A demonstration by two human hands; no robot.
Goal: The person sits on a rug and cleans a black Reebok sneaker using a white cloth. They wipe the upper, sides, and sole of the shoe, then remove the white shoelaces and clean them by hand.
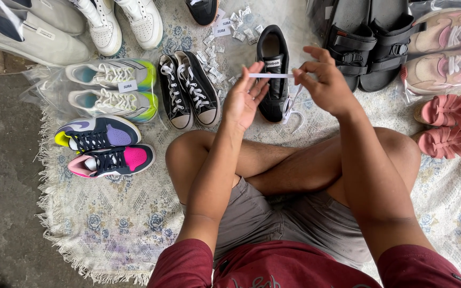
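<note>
Both hands, left hand (244, 98) and right hand (321, 80), pinch a white strip (270, 76) taut (black shoe (273, 72) beneath), each grip closed on it.

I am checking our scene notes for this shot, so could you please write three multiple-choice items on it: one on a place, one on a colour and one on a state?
1. Where does the single black shoe lie?
A. On the rug, beyond the hands
B. On the person's lap
C. On the bare floor at left

2. What colour is the strip stretched between the hands?
A. Red
B. White
C. Green

3. How is the strip held?
A. Lying loose on the rug
B. By one hand only
C. Taut between the left hand and right hand

Answers: 1 A, it rests on the patterned rug; 2 B, it shows white against the shoe; 3 C, both hands pinch its ends.
</note>
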